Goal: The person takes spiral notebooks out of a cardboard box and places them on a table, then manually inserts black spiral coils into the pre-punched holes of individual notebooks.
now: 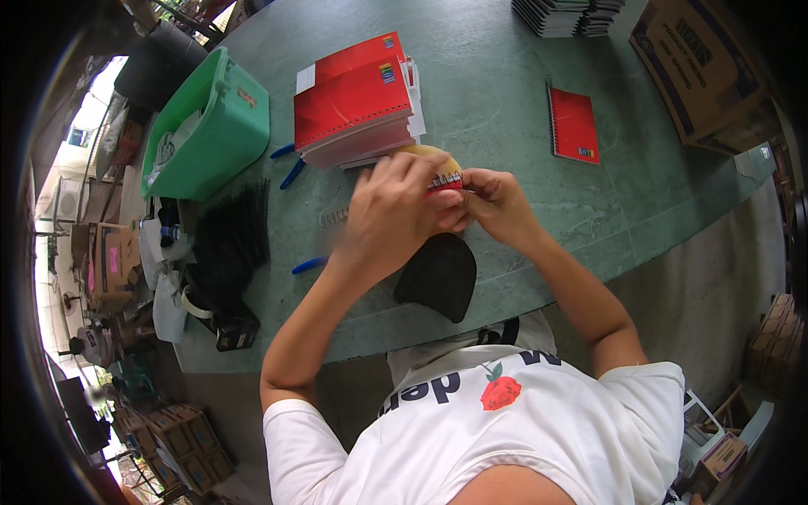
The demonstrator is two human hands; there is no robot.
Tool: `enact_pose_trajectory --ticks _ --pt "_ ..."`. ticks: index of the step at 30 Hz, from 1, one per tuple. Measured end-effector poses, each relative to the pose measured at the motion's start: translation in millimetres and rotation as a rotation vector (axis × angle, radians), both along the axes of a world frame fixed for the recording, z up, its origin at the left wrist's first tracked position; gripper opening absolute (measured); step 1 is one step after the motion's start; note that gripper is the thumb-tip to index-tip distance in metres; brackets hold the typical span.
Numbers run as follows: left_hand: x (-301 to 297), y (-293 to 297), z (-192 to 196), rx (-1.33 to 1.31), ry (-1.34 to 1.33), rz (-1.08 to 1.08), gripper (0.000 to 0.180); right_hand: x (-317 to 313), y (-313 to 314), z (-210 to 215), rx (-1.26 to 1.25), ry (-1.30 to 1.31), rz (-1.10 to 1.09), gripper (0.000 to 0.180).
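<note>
- The left hand (pixel 389 206) and the right hand (pixel 492 202) met over the green stone-patterned tabletop (pixel 505 93), both clenched on a small red notebook with a white wire spiral binding (pixel 446 182); the left hand wrapped over most of it, and the right pinched the end of the coil with its fingertips (pixel 468 180).
- The notebook sat between the two hands, just above the table, largely hidden by the fingers; only a strip of red cover and the coil showed.
- A rounded yellowish object (pixel 436 155) lay just behind the grip; what it was could not be told.
- Just beyond that stood a stack of red-covered spiral notebooks (pixel 358 105), each cover bearing a small multicoloured label near a corner.
- Directly below the hands, toward the person, lay a black rounded cap-like object (pixel 438 276).
- To the right of the grip, well apart, a single red spiral notebook (pixel 573 124) lay flat, a small coloured label at its lower edge.
- Farther right stood a brown cardboard box with blue printing (pixel 694 67).
- Left of the grip lay a pile of black binding combs (pixel 231 240), with blue-handled tools (pixel 290 168) near it.
- Beyond those was a green plastic tub (pixel 215 126) with a small label on its side.
- At the far edge sat stacks of dark-edged booklets (pixel 568 17).
</note>
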State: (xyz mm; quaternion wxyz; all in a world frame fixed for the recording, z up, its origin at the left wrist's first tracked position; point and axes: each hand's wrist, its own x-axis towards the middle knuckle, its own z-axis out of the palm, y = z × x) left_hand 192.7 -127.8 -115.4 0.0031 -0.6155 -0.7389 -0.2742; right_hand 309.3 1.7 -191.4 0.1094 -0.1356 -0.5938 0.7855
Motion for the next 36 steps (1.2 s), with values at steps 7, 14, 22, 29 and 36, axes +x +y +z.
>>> enact_pose_trajectory --ticks 7,14,22,29,36 --pt "4 15 -7 0.088 -0.206 -0.111 0.02 2 0 -2 0.167 0.034 -0.07 0.015" --pt "0 17 -1 0.011 -0.151 -0.177 0.017 3 0 -2 0.256 0.016 -0.122 0.017" --pt "11 17 3 0.001 -0.17 -0.044 0.018 6 -12 -3 0.441 0.112 -0.254 0.02" --pt "0 15 16 -0.245 -0.114 0.148 0.025 16 13 6 0.162 0.179 -0.552 0.035" --pt "42 42 -11 0.106 0.009 -0.304 0.048 23 54 15 -0.114 0.112 -0.592 0.037"
